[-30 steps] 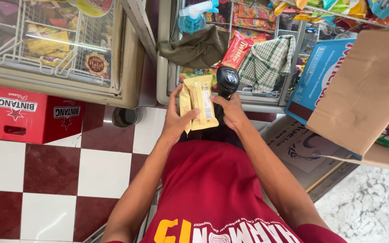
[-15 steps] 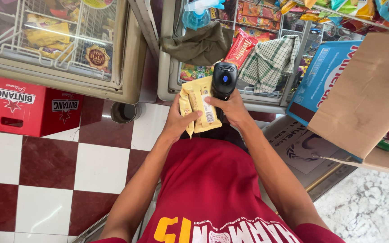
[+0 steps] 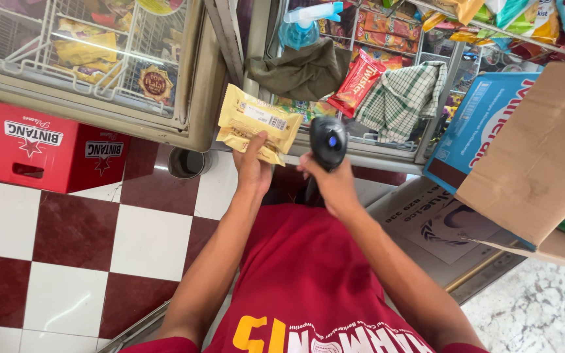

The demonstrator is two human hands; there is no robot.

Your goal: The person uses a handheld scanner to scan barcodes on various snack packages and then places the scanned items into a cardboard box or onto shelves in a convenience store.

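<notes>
Left hand (image 3: 253, 168) at 11 o'clock, fingers closed around a yellow snack packet (image 3: 258, 123), its barcode label facing up. Right hand (image 3: 330, 180) just beside at 1 o'clock, fingers wrapped round a black handheld scanner (image 3: 328, 140). Red crate (image 3: 53, 150) on the checkered floor (image 3: 67, 255) at 9 o'clock.

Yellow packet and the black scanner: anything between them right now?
Nothing. In the head view, the yellow packet in the left hand sits just left of the black scanner, with only a narrow open gap.
</notes>
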